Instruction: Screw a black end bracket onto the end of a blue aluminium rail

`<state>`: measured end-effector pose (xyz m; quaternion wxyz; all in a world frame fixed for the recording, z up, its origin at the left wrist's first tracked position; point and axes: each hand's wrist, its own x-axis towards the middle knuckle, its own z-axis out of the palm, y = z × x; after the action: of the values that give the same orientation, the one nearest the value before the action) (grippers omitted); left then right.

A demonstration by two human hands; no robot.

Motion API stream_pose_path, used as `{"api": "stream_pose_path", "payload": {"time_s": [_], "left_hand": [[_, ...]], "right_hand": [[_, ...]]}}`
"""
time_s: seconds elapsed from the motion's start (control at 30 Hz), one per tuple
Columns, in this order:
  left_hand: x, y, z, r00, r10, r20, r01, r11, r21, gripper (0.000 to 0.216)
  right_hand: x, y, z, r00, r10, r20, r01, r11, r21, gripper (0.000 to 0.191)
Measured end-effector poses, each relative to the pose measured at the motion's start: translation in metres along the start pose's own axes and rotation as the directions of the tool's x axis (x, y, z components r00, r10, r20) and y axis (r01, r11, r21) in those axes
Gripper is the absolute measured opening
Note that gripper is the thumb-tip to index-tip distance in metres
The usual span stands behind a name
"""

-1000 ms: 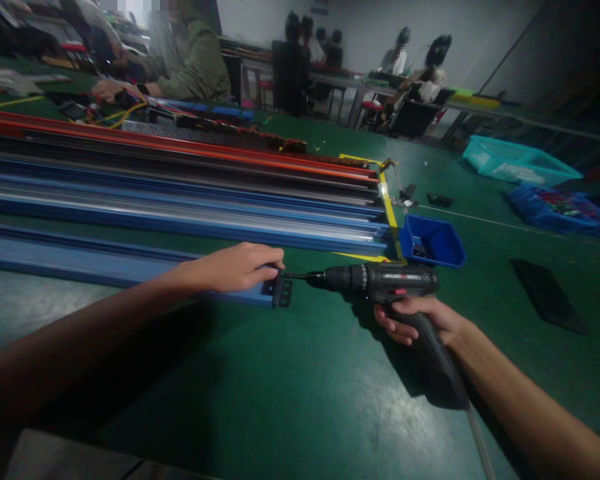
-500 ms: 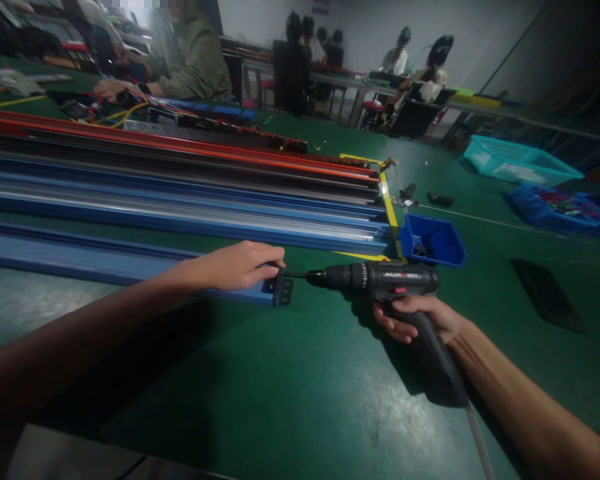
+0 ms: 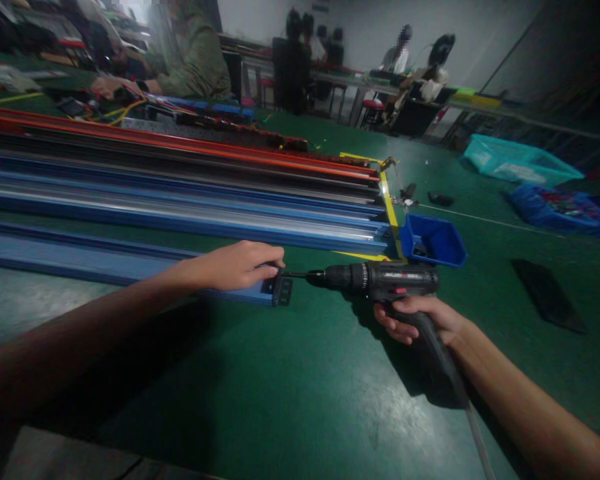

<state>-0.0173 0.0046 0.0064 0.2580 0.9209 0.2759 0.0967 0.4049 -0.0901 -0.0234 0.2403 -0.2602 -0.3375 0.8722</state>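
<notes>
My right hand is wrapped round the grip of a black power drill, which lies level and points left. Its long thin bit reaches the black end cap on the near blue metal profile. My left hand rests over that end of the profile, fingers closed on its edge by the cap, close to the bit's tip. Whatever sits at the tip is too small to make out.
Behind lie several long blue, black and orange profiles, ending at a yellow strip. A blue bin holds small dark parts. Farther right are a teal basket, a blue tray and a black flat piece. A co-worker's sleeve shows across the table.
</notes>
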Motion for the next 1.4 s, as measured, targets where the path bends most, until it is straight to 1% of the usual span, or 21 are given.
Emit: {"api": "stream_pose_path", "payload": {"time_s": [0.1,0.33,0.53,0.87,1.17,1.4], "left_hand": [[0.0001,-0.0001,0.0003,1.000,0.002,-0.004,-0.002,1.000,0.004,0.027],[-0.0002,0.0007,-0.0006,1.000,-0.010,0.011,0.010,1.000,0.005,0.028],[0.0004,0.0007,-0.0008,1.000,-0.021,0.016,0.021,1.000,0.008,0.028],[-0.0001,0.0002,0.0002,1.000,-0.010,0.012,0.010,1.000,0.000,0.028],[-0.0004,0.0024,-0.0011,1.000,-0.008,0.007,0.008,1.000,-0.004,0.028],[-0.0006,0.0018,-0.0012,1.000,-0.006,0.009,0.006,1.000,0.001,0.028]], "right_hand": [[0.0004,-0.0001,0.0000,1.000,-0.004,0.011,0.004,1.000,0.003,0.025],[0.0004,-0.0013,0.0016,1.000,0.011,-0.012,-0.011,1.000,0.009,0.024],[0.0006,-0.0026,0.0017,1.000,0.000,0.000,0.000,1.000,0.005,0.022],[0.0001,-0.0032,0.0015,0.999,0.030,-0.009,-0.030,1.000,0.007,0.027],[0.0011,-0.0032,0.0027,1.000,0.006,0.016,-0.006,1.000,-0.018,0.030],[0.0007,-0.0023,0.0015,1.000,0.007,-0.009,-0.007,1.000,-0.018,0.031]]}}
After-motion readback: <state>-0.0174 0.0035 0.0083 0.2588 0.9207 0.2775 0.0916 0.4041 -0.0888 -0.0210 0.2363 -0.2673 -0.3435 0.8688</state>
